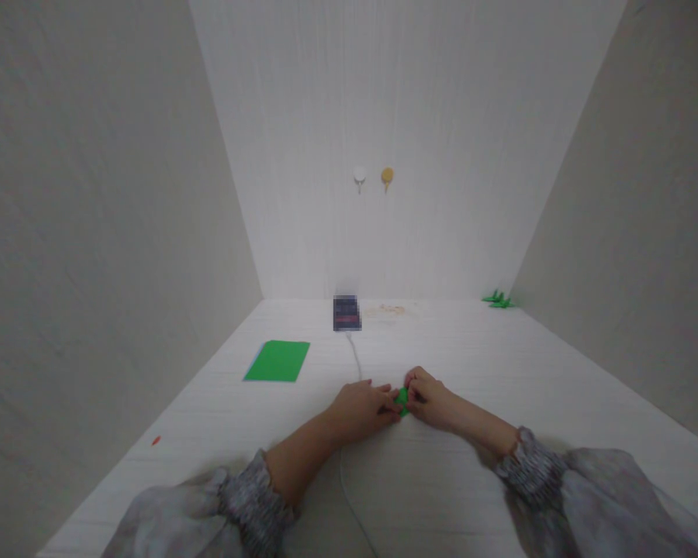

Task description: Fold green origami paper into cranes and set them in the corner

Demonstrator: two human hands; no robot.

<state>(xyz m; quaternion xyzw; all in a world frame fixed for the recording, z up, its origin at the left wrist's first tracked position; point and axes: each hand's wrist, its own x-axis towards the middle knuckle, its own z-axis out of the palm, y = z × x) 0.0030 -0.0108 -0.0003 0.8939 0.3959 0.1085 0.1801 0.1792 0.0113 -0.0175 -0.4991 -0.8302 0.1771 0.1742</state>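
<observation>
My left hand point(364, 412) reaches in from the left with its fingertips on a small green paper piece point(403, 400) on the white table. From the other side my right hand point(430, 397) pinches the same piece between thumb and fingers. Most of the piece is covered by my fingers, so its exact shape is hidden. To the left of my hands lies a flat green sheet of paper point(278, 361), squared up over a paler edge.
A dark, blurred-out device point(347, 312) sits near the back wall, and a white cable point(357, 358) runs from it under my left arm. Several pointed green pieces point(500, 301) lie at the back right. A small orange bit point(157, 440) is at the left edge. Two hooks point(387, 177) hang on the wall.
</observation>
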